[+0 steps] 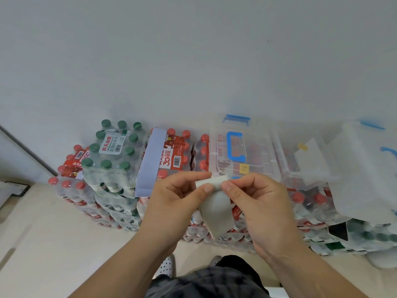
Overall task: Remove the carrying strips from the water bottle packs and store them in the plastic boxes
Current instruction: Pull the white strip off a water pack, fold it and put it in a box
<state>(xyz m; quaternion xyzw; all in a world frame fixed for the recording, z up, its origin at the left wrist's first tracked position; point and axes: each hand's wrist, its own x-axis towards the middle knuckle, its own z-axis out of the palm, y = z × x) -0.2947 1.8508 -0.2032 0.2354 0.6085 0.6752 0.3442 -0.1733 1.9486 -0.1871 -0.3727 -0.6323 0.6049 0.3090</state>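
Two hands on one loose strip: left hand and right hand each pinch its top edge, seemingly folding it. Next it likely goes into the box just past the hands; a second strip, beyond the left hand, isn't off its pack yet.

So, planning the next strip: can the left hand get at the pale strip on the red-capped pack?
Probably yes: the pale strip lies uncovered beside the left hand, though that hand pinches the detached strip.
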